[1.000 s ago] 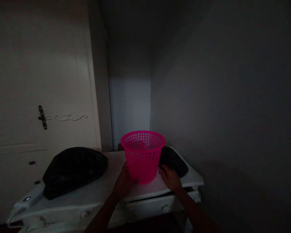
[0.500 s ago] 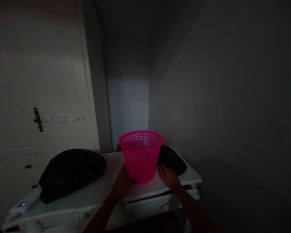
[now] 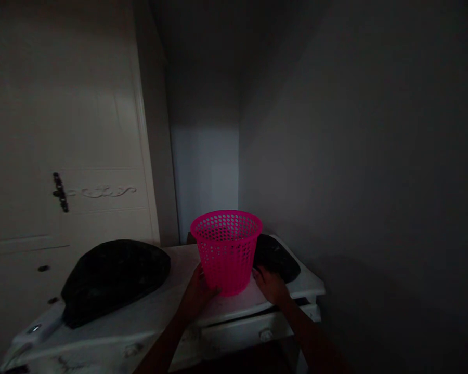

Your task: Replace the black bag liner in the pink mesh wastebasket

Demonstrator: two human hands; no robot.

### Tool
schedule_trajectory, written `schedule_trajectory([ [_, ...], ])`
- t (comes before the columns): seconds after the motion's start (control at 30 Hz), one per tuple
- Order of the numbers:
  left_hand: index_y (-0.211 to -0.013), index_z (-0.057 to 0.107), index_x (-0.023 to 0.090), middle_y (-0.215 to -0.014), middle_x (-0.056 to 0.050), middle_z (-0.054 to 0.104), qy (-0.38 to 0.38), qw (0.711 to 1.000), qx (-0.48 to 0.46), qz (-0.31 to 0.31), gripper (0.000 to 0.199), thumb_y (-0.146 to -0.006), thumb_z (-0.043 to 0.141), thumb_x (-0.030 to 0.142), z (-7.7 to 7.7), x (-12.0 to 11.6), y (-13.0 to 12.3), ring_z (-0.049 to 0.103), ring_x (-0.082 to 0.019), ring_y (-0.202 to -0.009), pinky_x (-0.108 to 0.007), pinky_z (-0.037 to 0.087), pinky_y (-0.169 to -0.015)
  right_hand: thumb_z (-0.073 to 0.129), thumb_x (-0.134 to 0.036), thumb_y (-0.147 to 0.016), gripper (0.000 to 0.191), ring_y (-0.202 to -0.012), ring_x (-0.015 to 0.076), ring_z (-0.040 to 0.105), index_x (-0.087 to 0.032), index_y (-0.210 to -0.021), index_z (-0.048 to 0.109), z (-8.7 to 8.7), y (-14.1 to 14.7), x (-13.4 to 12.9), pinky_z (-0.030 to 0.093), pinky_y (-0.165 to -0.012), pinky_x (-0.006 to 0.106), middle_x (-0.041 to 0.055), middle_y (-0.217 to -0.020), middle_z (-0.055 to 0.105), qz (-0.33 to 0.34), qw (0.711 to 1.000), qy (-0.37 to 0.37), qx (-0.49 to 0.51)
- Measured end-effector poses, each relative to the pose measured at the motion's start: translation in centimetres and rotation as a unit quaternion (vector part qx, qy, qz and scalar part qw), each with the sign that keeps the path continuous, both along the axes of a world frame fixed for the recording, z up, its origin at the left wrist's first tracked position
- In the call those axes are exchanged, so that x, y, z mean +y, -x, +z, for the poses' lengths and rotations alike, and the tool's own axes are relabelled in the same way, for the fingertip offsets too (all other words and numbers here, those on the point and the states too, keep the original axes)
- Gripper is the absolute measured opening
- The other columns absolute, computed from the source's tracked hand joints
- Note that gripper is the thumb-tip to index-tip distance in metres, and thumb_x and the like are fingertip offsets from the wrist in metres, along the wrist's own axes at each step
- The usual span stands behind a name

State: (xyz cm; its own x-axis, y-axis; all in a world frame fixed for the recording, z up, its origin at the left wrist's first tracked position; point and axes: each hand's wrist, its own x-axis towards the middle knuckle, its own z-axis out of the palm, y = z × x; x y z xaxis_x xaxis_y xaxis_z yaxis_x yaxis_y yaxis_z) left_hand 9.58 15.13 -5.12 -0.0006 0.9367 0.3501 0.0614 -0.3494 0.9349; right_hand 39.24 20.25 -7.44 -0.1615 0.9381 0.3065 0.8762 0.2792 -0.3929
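Note:
A bright pink plastic basket (image 3: 228,259) with a perforated wall stands upright on the white dresser top. My left hand (image 3: 197,296) grips it low on the left, thumb across the front near the base and fingers partly hidden behind the side. Just right of the basket, my right hand (image 3: 271,285) is open, its fingers stretched toward a dark bag-like bundle (image 3: 278,259). In this dim light I cannot tell whether those fingertips touch the basket or the bundle.
A larger black bundle (image 3: 117,278) lies on the dresser top (image 3: 159,309) at the left, near a white power strip (image 3: 35,330). Below is a drawer (image 3: 242,332) slightly ajar. A white wardrobe (image 3: 101,130) stands at the left; a grey wall (image 3: 354,182) is at the right.

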Motion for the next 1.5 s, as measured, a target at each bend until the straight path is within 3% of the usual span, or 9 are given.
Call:
schedule_trajectory([
  [0.33, -0.147, 0.043, 0.025, -0.146, -0.02, 0.064, 0.002, 1.0, -0.007, 0.0, 0.102, -0.061, 0.096, 0.041, -0.06, 0.02, -0.01, 0.065, -0.038, -0.131, -0.056, 0.052, -0.114, 0.03, -0.044, -0.109, 0.052, -0.124, 0.0286, 0.069, -0.019, -0.142, 0.063, -0.73, -0.18, 0.58, 0.048, -0.107, 0.04, 0.0143, -0.139, 0.071, 0.006, 1.0, -0.005, -0.004],
  [0.77, -0.148, 0.041, 0.023, -0.146, -0.021, 0.063, 0.003, 1.0, 0.003, -0.002, 0.104, -0.062, 0.096, 0.044, -0.82, 0.63, 0.3, 0.066, -0.037, -0.13, -0.056, 0.053, -0.113, 0.03, -0.045, -0.109, 0.053, -0.122, 0.029, 0.071, -0.019, -0.142, 0.062, -0.49, -0.05, 0.37, 0.049, -0.106, 0.04, 0.0147, -0.134, 0.073, -0.001, 1.0, 0.005, -0.002],
  [1.5, -0.149, 0.04, 0.022, -0.147, -0.024, 0.062, 0.0, 1.0, -0.01, -0.005, 0.105, -0.062, 0.095, 0.043, -0.71, 0.53, 0.18, 0.066, -0.038, -0.13, -0.056, 0.053, -0.112, 0.032, -0.047, -0.109, 0.052, -0.121, 0.0298, 0.071, -0.021, -0.143, 0.063, -0.58, -0.16, 0.37, 0.051, -0.104, 0.041, 0.0136, -0.134, 0.074, -0.006, 1.0, 0.016, 0.005],
])
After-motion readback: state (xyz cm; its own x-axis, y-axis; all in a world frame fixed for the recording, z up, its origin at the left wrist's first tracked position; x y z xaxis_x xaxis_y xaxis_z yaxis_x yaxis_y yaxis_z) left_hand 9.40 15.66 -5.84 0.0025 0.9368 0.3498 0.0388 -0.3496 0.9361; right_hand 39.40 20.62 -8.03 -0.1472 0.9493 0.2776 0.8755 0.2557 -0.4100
